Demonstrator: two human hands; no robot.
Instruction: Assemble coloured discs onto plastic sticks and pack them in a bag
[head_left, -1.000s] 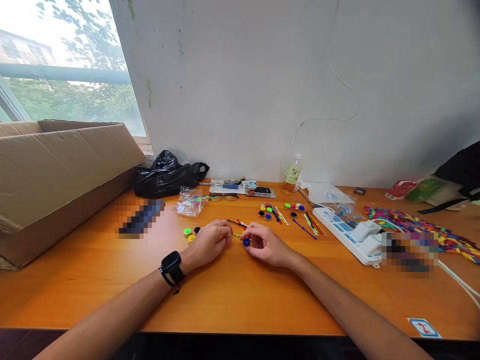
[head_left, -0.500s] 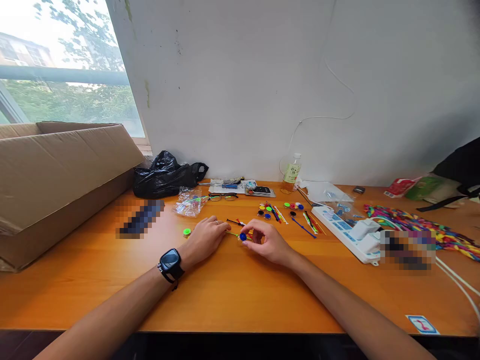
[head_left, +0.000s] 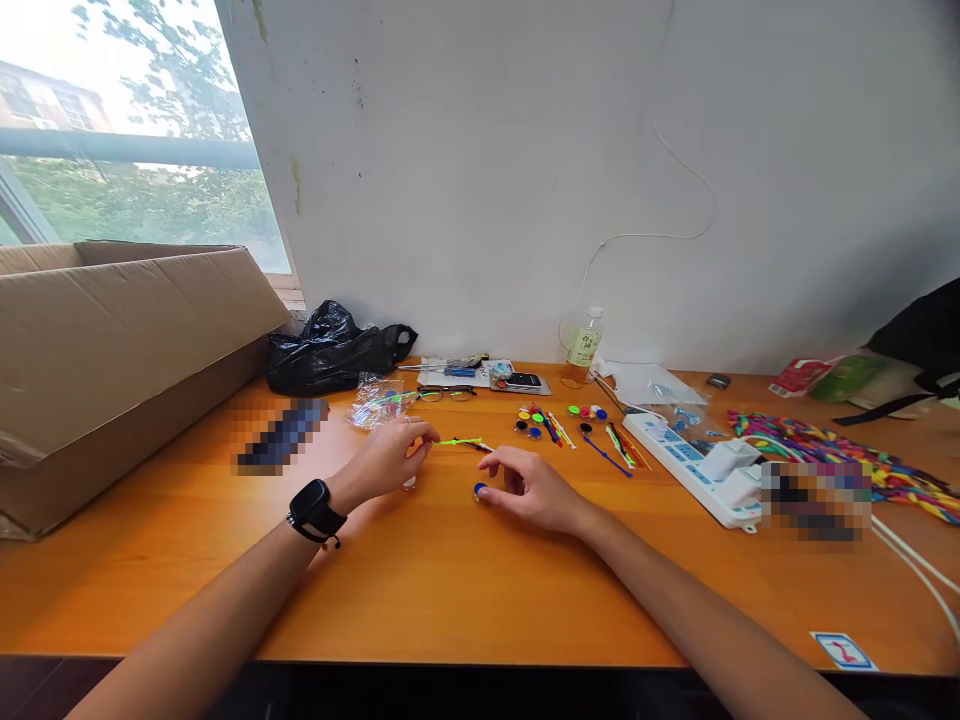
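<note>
My left hand [head_left: 390, 458], with a black watch on its wrist, is lifted a little above the orange table [head_left: 465, 590] and pinches one end of a thin green stick [head_left: 459, 441], which points right. My right hand [head_left: 529, 487] rests on the table, its fingers curled over a small blue disc [head_left: 479, 489] at its fingertips. A black and red stick [head_left: 480, 447] lies just behind the right hand. Further back are several coloured discs [head_left: 534, 423] and coloured sticks [head_left: 624, 446].
A large open cardboard box [head_left: 112, 340] fills the left side. A black plastic bag [head_left: 334, 350], a clear bag [head_left: 379, 402], glasses, a phone and a bottle [head_left: 584, 348] stand near the wall. A white power strip [head_left: 694, 466] and colourful strands [head_left: 832, 445] lie on the right.
My left hand rose from the table and drew back to the left with the green stick. My right hand lowered the blue disc onto the table.
</note>
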